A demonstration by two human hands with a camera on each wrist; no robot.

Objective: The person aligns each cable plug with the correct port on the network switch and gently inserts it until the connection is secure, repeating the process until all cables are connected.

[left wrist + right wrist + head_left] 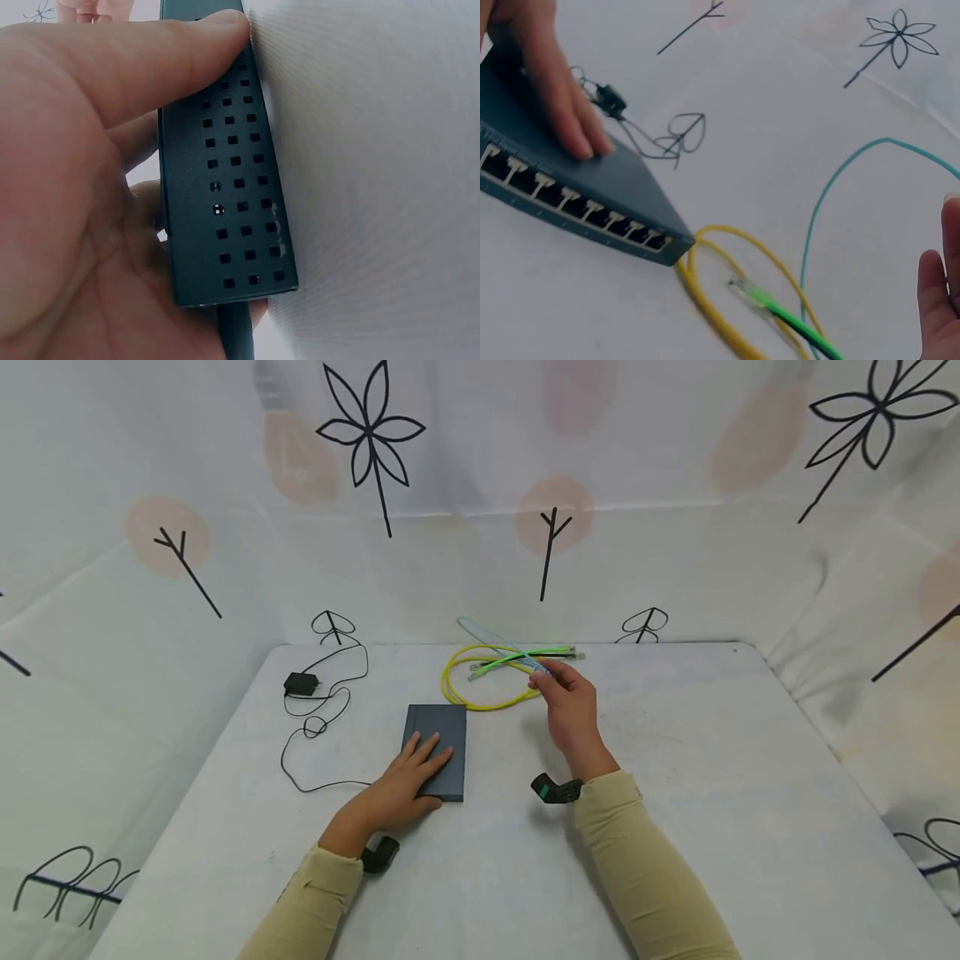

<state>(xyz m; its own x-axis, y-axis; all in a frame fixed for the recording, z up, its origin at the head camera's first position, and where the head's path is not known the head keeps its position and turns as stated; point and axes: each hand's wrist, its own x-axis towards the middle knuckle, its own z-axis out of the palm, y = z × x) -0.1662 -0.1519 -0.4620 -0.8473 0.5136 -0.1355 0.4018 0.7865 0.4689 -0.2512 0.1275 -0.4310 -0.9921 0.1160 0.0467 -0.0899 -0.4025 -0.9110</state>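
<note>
My left hand (401,785) rests on a dark blue-grey network switch (442,718) lying flat on the table. Its fingers spread straight over the top, and the thumb touches the vented side (229,157) in the left wrist view. A row of Ethernet ports (570,199) faces the right wrist camera. To the right, my right hand (573,714) pinches a light blue network cable (478,628) between thumb and fingers, and this cable arches away from it. Beneath that hand's fingertips lie a coiled yellow network cable (480,707) and a bright green network cable (491,667).
Left of the switch, a black power adapter (301,684) lies with its thin black cord (288,764) looped on the table, running toward the switch. A short black cable lies among the coloured ones. White patterned cloth (450,568) hangs behind the table (712,777).
</note>
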